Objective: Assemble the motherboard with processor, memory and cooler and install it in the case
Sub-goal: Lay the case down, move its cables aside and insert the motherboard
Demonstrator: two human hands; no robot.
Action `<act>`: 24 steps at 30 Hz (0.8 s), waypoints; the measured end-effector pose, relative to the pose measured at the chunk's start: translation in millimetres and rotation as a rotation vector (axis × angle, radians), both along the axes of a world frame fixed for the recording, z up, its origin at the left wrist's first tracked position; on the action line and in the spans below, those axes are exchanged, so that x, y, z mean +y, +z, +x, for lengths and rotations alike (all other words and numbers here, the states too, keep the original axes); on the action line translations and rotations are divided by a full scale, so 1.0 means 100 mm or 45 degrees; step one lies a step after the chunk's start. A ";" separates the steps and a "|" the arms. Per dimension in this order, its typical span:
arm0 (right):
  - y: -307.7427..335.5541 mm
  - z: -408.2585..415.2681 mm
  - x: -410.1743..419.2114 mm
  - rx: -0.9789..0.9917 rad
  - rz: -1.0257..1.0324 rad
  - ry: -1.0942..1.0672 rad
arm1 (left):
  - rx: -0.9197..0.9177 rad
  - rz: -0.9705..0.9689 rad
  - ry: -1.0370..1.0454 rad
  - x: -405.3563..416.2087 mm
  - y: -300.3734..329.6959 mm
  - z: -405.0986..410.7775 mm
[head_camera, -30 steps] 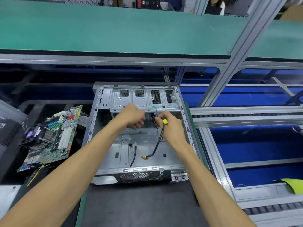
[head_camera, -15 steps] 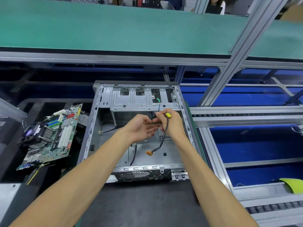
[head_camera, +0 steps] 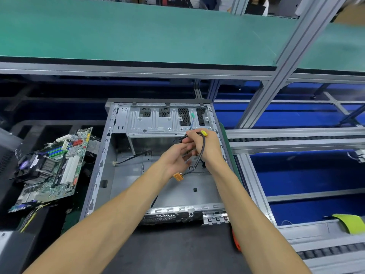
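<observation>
An open grey computer case lies on its side in front of me, its inside bare apart from loose cables. My right hand grips a bundle of black case cables with a yellow plug at the top and an orange plug dangling below. My left hand is palm up under the cables, fingers loosely extended and touching them. The motherboard, with cooler and memory fitted, lies tilted to the left of the case.
A green-topped shelf on an aluminium frame spans above the case. Roller conveyor rails run on the right over blue bins. A yellow-green item lies at the far right. A dark mat covers the bench in front.
My left hand has turned palm up and come under the cables held by my right hand. The cable bundle has lifted slightly, with the orange plug now hanging higher.
</observation>
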State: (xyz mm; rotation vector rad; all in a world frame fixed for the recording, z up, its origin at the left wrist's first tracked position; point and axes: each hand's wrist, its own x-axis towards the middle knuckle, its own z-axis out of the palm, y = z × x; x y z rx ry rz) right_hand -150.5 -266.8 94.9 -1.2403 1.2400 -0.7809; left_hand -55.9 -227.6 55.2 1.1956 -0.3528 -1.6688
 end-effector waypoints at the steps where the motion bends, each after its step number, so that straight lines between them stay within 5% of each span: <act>1: 0.01 0.00 -0.01 0.003 0.007 0.004 | 0.031 -0.023 0.021 -0.01 -0.01 -0.01; 5: 0.00 0.00 -0.03 0.001 0.018 0.009 | 0.055 -0.046 0.039 -0.03 0.00 -0.02; 11: -0.01 -0.05 -0.09 -0.169 0.076 -0.069 | -0.852 -0.051 -0.235 0.12 0.18 0.31; 14: -0.03 -0.03 -0.13 -0.222 0.107 -0.118 | -1.094 -0.043 -0.380 0.16 0.40 0.59; 22: -0.05 0.14 -0.33 -0.306 0.217 -0.140 | -1.406 -0.282 -0.156 -0.06 0.68 0.84; 24: -0.04 0.16 -0.36 -0.314 0.232 -0.141 | -1.178 -0.339 -0.106 -0.16 0.73 0.82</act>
